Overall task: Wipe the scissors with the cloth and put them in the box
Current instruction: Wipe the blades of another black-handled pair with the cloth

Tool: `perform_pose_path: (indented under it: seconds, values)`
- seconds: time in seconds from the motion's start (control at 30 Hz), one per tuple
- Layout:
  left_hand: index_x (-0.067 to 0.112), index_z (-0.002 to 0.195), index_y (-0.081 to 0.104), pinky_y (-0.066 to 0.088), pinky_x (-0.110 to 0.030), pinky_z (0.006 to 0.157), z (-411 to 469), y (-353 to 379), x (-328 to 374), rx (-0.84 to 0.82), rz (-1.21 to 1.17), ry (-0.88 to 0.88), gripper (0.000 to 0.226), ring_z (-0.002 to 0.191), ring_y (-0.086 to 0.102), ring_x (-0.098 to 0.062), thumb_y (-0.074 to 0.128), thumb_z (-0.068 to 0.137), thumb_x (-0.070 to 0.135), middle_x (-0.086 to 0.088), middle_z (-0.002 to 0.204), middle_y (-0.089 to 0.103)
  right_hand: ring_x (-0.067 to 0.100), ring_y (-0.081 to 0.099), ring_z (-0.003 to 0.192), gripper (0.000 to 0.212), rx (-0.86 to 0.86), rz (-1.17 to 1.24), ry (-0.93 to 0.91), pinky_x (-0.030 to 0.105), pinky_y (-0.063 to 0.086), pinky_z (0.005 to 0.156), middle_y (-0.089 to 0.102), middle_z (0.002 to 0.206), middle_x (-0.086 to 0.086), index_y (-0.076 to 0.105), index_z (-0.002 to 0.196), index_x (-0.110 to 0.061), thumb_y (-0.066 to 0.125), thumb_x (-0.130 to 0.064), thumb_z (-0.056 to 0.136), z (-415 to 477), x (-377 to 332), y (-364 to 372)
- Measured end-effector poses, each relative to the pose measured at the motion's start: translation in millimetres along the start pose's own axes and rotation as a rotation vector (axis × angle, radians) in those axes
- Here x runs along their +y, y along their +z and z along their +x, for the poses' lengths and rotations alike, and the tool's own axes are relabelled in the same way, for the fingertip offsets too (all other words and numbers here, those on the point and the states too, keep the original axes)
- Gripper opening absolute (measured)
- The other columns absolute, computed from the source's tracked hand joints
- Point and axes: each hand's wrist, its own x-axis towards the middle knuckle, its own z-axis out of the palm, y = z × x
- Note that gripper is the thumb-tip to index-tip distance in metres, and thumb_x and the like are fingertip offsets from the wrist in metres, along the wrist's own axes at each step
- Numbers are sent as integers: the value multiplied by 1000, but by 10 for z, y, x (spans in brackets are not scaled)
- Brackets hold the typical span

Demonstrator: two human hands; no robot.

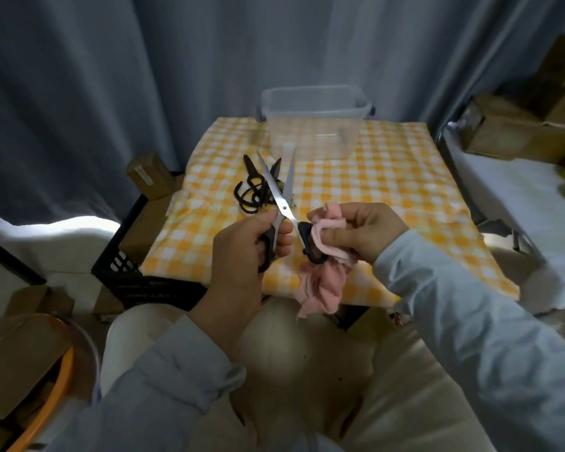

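Desk [388, 190]: covered in a yellow checked sheet, it fills the middle of the frame and carries the box and a heap of spare scissors.
Box [310, 135]: clear plastic with no lid on, standing at the desk's far edge, upper centre. It looks empty, and it is well apart from both hands.
Left hand [242, 246]: centre-left of the frame, fingers curled tight round one black handle of the scissors.
Right hand [362, 230]: centre-right, fingers and thumb pinching a fold of cloth around the other handle.
Cloth [323, 282]: pink and bunched, its loose end hanging below the right hand over the near desk edge.
Scissors [282, 194]: held above the near part of the desk, blades spread in a V with the tips pointing up the frame toward the box. The pivot sits just above the left fingers and the steel is bare.
Black scissors [252, 190]: several heaped on the desk behind the held blades.
Wiping, as a judgement: the handle is being cleaned now and the blades seem still to come. Keep the left grip steady, draw the cloth from pivot to tip along the flat, and keep the fingers off the inner edges.
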Motion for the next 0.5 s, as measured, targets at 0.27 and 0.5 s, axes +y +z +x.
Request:
perform_pose_path:
  seconds: [0.27,0.5]
  values:
    - [10,85,50,35,-35,67,95,249,244,-13,195,25,11,77,41,-22,46,91,18,-16,90,43,6,57,48,25,159,141,-60,15,49,48,63,58,3,68,94,1,70,10,71,156,-171,40]
    - [1,112,62,51,-37,75,493,452,347,-75,184,30,23,90,59,-32,48,96,8,-20,104,62,0,58,44,22,135,226,-42,14,49,47,61,44,-9,66,87,-8,69,10,74,496,-312,-56]
